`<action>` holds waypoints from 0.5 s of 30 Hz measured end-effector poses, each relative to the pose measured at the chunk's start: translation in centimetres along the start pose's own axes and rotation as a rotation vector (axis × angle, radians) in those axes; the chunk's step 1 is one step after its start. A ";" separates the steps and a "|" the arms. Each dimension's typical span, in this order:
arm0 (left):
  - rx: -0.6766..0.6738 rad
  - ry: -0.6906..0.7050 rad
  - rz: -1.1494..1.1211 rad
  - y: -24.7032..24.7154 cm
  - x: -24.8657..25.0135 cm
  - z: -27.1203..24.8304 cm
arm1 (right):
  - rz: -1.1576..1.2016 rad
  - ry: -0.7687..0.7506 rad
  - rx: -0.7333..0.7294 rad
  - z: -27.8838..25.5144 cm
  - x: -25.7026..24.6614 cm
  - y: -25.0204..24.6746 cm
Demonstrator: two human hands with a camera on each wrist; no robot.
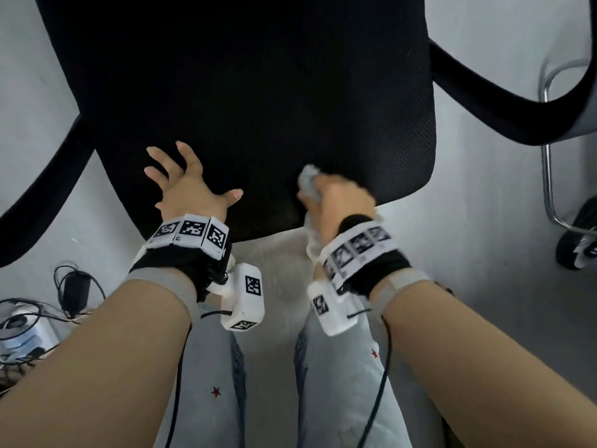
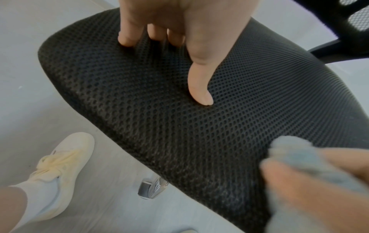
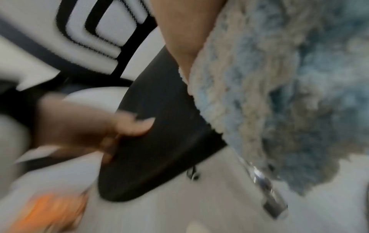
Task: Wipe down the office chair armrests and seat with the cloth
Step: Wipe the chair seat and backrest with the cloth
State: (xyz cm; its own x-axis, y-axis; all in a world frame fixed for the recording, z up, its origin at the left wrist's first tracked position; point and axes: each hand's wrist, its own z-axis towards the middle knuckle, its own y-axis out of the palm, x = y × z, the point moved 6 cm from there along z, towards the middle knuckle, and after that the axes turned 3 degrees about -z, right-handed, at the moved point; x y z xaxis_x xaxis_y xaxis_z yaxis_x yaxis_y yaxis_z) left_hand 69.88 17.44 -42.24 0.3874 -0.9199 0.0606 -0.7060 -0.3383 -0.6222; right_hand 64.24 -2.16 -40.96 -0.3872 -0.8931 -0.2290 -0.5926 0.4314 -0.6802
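A black mesh office chair seat [image 1: 258,108] fills the upper head view, with black armrests at left [image 1: 42,195] and right [image 1: 504,101]. My left hand [image 1: 184,185] lies flat with spread fingers on the seat's front left part; in the left wrist view its fingertips [image 2: 125,39] and thumb press the mesh seat [image 2: 159,118]. My right hand [image 1: 342,202] grips a bunched pale blue-grey cloth [image 1: 308,179] against the seat's front edge. The cloth [image 3: 279,94] looks fluffy and hangs down in the blurred right wrist view, beside the seat [image 3: 155,141]. The cloth [image 2: 299,157] shows at lower right beside my left hand.
A second chair's chrome frame [image 1: 549,176] and caster [image 1: 578,234] stand at right. Cables and a power adapter [image 1: 76,287] lie on the grey floor at left. My legs in light jeans [image 1: 210,383] stand before the seat. A cream shoe [image 2: 63,159] and chrome chair base [image 2: 151,187] sit below.
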 end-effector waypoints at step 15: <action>0.165 0.102 -0.289 -6.1 2.8 2.5 | 0.418 0.130 0.284 7.6 -1.2 -13.5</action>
State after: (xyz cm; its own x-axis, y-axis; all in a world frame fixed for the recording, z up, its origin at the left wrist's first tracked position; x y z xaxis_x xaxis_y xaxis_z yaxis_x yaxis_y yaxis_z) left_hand 76.73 17.43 -40.24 0.4897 -0.8089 0.3252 -0.4676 -0.5585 -0.6851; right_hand 78.07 -7.87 -36.76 -0.6450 -0.6210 -0.4453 -0.1605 0.6798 -0.7156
